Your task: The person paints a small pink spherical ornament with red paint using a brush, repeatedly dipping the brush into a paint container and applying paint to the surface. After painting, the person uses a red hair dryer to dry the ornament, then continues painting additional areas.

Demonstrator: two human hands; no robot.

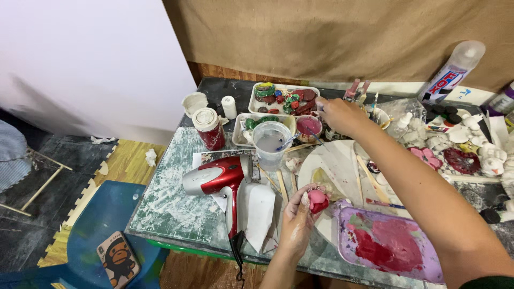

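Observation:
My left hand holds a small pink-painted clay piece above the near table edge, just left of a purple palette tray smeared with red and pink paint. My right hand reaches to the back of the table and grips a thin paintbrush whose tip points down beside a small bowl of pink paint. A clear plastic cup of cloudy water stands just left of that bowl.
A red and silver hair dryer lies on the table's left part. A red can, white trays of coloured clay bits, a white round plate, wooden sticks, white clay figures and a glue bottle crowd the table. A phone lies on a blue stool.

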